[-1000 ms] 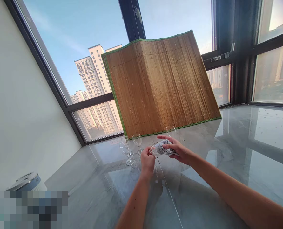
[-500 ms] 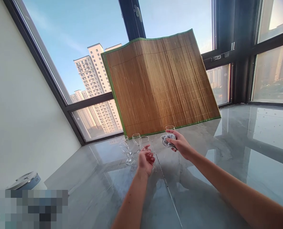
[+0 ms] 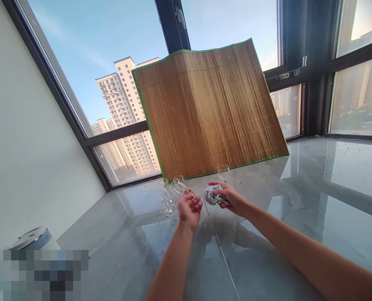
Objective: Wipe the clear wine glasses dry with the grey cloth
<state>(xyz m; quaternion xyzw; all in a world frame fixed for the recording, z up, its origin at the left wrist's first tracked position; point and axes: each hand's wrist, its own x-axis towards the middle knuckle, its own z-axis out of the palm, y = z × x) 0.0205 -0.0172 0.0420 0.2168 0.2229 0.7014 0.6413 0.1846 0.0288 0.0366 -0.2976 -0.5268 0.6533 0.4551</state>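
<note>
My left hand (image 3: 189, 207) is closed round the stem of a small clear wine glass (image 3: 177, 187), which is tilted to the left above the glossy grey table (image 3: 298, 217). My right hand (image 3: 231, 197) grips a crumpled grey cloth (image 3: 211, 195) just right of the left hand, apart from the glass. Two more stemmed glasses (image 3: 165, 200) stand upright on the table left of my left hand. Another glass (image 3: 223, 172) stands behind my right hand.
A bamboo mat (image 3: 211, 108) with green edging leans against the window frame behind the glasses. Large windows show apartment towers. A white wall runs along the left. A round grey-lidded container (image 3: 32, 238) sits at the lower left beside a blurred patch.
A second ago the cloth was pressed against the glass. The hands then drew apart. The glass has since tipped leftward in my left hand and the cloth has come back a little nearer.
</note>
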